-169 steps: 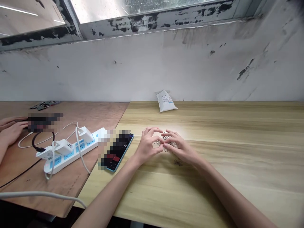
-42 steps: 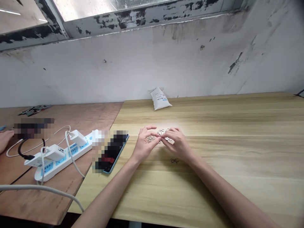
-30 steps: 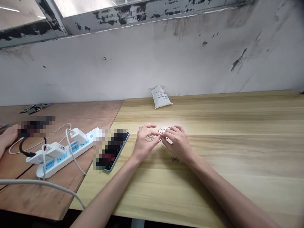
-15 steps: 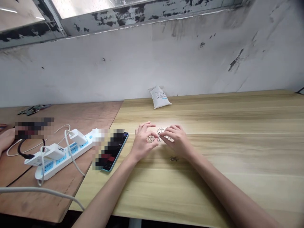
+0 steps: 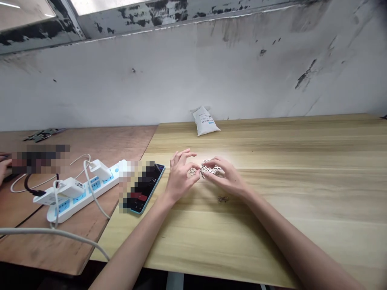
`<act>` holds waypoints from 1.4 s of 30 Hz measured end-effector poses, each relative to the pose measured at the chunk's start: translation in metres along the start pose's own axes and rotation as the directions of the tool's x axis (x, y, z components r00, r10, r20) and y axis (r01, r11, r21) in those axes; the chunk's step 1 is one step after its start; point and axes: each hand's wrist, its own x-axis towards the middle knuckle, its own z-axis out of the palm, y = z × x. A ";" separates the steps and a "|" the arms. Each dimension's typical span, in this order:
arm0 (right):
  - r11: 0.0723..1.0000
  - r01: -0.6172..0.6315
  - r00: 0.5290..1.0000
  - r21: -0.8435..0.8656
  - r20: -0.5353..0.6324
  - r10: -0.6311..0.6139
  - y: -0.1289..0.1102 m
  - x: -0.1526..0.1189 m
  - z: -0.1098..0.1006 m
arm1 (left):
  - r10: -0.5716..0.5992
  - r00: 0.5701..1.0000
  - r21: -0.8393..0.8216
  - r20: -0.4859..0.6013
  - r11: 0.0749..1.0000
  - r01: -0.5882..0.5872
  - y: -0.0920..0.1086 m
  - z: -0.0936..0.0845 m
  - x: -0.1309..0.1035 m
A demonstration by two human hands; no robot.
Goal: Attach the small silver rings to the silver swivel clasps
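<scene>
Small metal rings and clasps lie in a pile on the light wooden table, partly under my right hand. The thumb and index finger of my left hand are pinched at the pile's left edge, on a small metal piece. My right hand's thumb and fingers close on a metal piece right beside them. A few rings show behind the left fingers. Nearer to me, a small separate group of metal pieces rests on the wood.
A phone lies left of my left hand. Farther left are a white power strip with chargers and cables, and another person's hand. A white packet sits near the wall.
The view has shifted slightly. My right hand's fingers have spread a little from the thumb, showing more of the pile. The other person's hand has moved left.
</scene>
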 end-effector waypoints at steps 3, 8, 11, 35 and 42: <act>0.993 -0.009 0.999 0.118 0.054 0.002 -0.002 0.000 0.001 | 0.037 0.999 -0.018 -0.011 0.999 -0.037 0.003 -0.001 0.000; 0.982 -0.036 0.993 0.186 0.115 0.014 0.003 0.001 -0.002 | 0.066 0.998 -0.013 -0.018 0.998 -0.066 0.006 -0.004 0.000; 0.996 0.027 0.989 0.083 0.143 -0.039 0.008 0.002 -0.008 | 0.070 0.997 -0.013 -0.016 0.997 -0.070 0.007 -0.006 0.001; 0.989 0.080 0.982 -0.127 0.178 -0.056 0.014 -0.002 -0.006 | 0.081 0.993 -0.010 0.084 0.997 -0.081 0.002 0.000 -0.001; 0.969 0.158 0.987 -0.188 0.067 -0.147 0.011 0.000 0.003 | -0.011 0.972 0.090 0.235 0.996 -0.010 -0.002 0.006 -0.006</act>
